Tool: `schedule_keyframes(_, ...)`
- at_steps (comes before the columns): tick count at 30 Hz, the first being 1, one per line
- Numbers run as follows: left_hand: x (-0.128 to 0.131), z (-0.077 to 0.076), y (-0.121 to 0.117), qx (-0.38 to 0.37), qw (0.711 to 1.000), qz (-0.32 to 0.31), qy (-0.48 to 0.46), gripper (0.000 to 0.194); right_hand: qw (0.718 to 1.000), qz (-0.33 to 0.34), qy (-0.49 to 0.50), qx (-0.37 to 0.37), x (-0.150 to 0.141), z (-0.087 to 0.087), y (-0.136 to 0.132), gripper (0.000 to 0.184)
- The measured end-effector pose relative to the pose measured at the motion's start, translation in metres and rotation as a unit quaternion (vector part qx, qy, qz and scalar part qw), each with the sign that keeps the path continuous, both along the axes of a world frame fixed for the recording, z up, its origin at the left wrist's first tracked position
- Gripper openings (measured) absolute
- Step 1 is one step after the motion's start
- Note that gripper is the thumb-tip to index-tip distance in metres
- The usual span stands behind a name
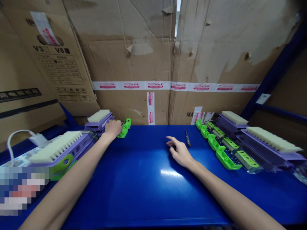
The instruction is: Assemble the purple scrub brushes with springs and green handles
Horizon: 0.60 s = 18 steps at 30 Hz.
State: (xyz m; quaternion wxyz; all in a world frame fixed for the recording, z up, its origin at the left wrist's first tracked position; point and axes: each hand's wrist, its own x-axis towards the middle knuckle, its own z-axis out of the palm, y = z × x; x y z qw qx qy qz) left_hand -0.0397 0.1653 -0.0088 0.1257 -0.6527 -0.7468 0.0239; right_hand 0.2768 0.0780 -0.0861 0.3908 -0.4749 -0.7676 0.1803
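Two hands are working over a glossy blue table point(148, 179), and the item in hand is a purple brush unit point(99, 121) with pale bristles on top, sitting at the far left of the surface against the cardboard boxes point(134, 57). The left hand point(113, 128) is reaching out at full arm's length and is closing its fingers over the near end of that unit, knuckles up; whether the grip is landing on the purple body or on the green clip point(125, 127) just beside it is hard to judge, since the hand is covering the joint. The piece is looking like moulded plastic: light, rigid, fairly smooth, with soft bristles that should not be squeezed, so the purple housing along its sides is appearing to be the sound place to take hold. The right hand point(179, 152) is resting near the table's middle, palm down, fingers loosely spread and holding nothing, with a small dark screwdriver point(187, 138) lying just beyond its fingertips. A larger brush assembly point(59, 148) is lying nearer on the left, and a row of green-clipped units point(223, 147) with more purple brushes point(268, 140) is lining the right side.
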Motion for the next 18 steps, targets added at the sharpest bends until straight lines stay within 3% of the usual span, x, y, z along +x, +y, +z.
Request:
schedule_keyframes(6, 0.001, 0.003, 0.001, -0.004, 1.000, 0.008, -0.002, 0.042, 1.000, 0.002, 0.000, 0.004, 0.000, 0.000, 0.001, 0.049)
schedule_keyframes(10, -0.002, 0.020, -0.008, 0.014, 1.000, 0.000, -0.004, 0.047, 1.000, 0.003, 0.006, 0.002, 0.001, 0.001, 0.000, 0.050)
schedule_keyframes(13, -0.004, 0.040, -0.032, 0.038, 0.999, 0.003, 0.003, 0.050, 1.000, 0.005, 0.005, 0.003, 0.001, 0.002, 0.000, 0.050)
schedule_keyframes(18, -0.016, 0.066, -0.099, 0.089, 0.993, 0.055, 0.050, 0.059, 1.000, 0.008, 0.006, 0.002, 0.001, 0.004, -0.001, 0.050)
